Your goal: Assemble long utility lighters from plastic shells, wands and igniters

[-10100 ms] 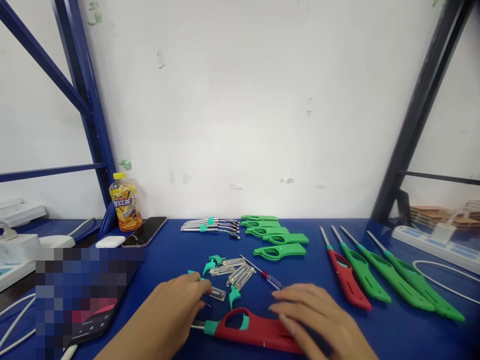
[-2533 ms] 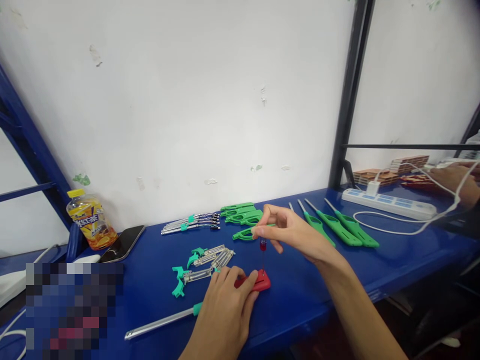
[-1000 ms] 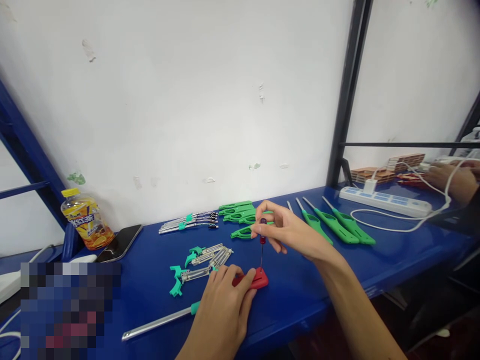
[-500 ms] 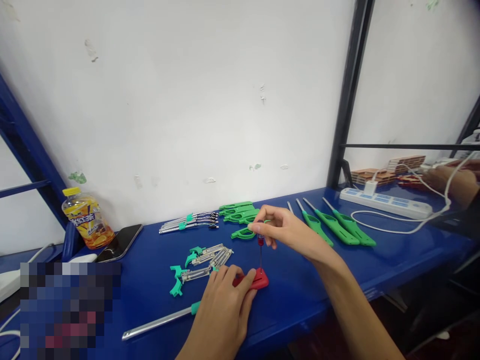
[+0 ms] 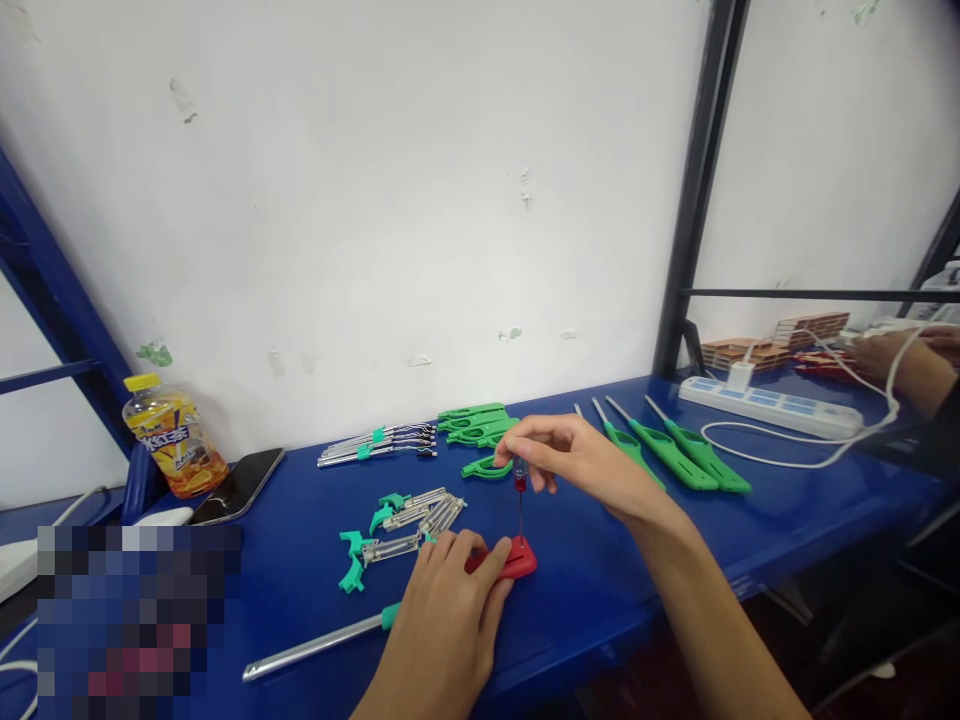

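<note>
On the blue table, my left hand (image 5: 456, 590) grips a red plastic handle (image 5: 519, 562), which has a silver rod (image 5: 315, 647) reaching out to the left. My right hand (image 5: 544, 452) pinches the top of a small screwdriver (image 5: 520, 485). The screwdriver stands upright, its tip at the red handle's right end. Left of my hands lie teal triggers (image 5: 352, 573) and clear tube parts (image 5: 442, 513). Behind them are thin metal rods (image 5: 375, 443) and green handle pieces (image 5: 476, 428).
Green lighters (image 5: 679, 458) lie at the right, near a white power strip (image 5: 772, 405) with a cable. A drink bottle (image 5: 176, 440) and a phone (image 5: 238, 487) sit at the left. Another person's hands (image 5: 900, 362) are at the far right.
My right fingers have shifted slightly around the screwdriver's top. My left hand and the red handle have stayed in place. The other person's hands at the far right have moved.
</note>
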{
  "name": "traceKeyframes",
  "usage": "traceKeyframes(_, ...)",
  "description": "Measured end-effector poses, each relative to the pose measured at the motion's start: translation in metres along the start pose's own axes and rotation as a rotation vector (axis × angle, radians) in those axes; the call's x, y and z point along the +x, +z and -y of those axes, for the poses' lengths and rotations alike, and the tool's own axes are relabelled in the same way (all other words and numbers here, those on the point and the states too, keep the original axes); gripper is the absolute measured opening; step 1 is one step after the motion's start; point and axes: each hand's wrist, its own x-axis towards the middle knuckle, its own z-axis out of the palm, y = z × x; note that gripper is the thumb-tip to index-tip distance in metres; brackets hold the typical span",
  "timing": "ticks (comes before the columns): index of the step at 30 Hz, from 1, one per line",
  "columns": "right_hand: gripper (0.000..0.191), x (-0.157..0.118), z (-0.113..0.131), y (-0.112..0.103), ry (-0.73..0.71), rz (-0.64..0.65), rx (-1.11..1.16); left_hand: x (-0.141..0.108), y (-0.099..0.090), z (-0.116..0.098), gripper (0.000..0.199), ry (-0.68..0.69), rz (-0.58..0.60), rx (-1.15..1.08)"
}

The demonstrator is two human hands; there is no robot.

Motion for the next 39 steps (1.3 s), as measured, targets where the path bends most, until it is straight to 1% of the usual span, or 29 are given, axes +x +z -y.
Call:
traceKeyframes(3,0.032,0.003,-0.005,0.001,-0.003,-0.082,-0.019,0.001,0.0,0.0,0.037,0.003,0.002,-0.001)
traceKeyframes(6,0.03,0.003,-0.007,0.003,-0.02,-0.111,-0.042,0.001,0.0,0.001,0.037,0.006,-0.001,0.002)
traceKeyframes(8,0.03,0.002,-0.005,0.003,-0.029,-0.094,-0.056,0.001,0.001,0.001,0.037,0.008,-0.004,0.004)
traceKeyframes(12,0.038,0.0,-0.001,0.001,-0.03,0.004,-0.058,0.001,0.0,0.001,0.037,0.003,-0.013,0.008)
traceKeyframes(14,0.039,0.0,-0.001,0.0,-0.021,0.014,-0.05,0.001,0.0,0.0,0.037,0.002,-0.015,0.008)
traceKeyframes(19,0.03,0.004,-0.006,0.0,-0.01,-0.1,-0.059,0.0,0.0,0.0,0.037,0.002,-0.01,0.009)
traceKeyframes(21,0.03,0.004,-0.007,0.0,-0.008,-0.106,-0.063,0.0,0.0,0.0,0.037,0.002,-0.005,0.01)
traceKeyframes(24,0.031,0.0,-0.004,-0.001,-0.005,-0.04,-0.047,0.0,0.001,0.001,0.037,0.005,0.004,0.008)
traceKeyframes(27,0.034,-0.005,0.0,-0.005,0.0,0.119,0.041,0.001,0.0,0.001,0.037,0.005,0.01,0.005)
traceKeyframes(29,0.031,-0.007,0.001,-0.008,0.007,0.196,0.099,0.001,0.0,0.002,0.037,0.003,0.013,0.003)
traceKeyframes(31,0.026,-0.007,0.001,-0.008,0.014,0.192,0.112,0.001,0.0,0.001,0.037,0.002,0.016,0.002)
traceKeyframes(34,0.022,-0.005,0.001,-0.006,0.029,0.133,0.089,0.001,0.0,0.001,0.037,0.003,0.024,-0.002)
traceKeyframes(36,0.023,-0.004,0.001,-0.004,0.045,0.117,0.074,0.0,0.0,0.001,0.037,0.001,0.028,-0.003)
traceKeyframes(39,0.026,-0.004,0.001,-0.003,0.061,0.131,0.066,0.001,0.0,0.001,0.037,-0.004,0.032,-0.004)
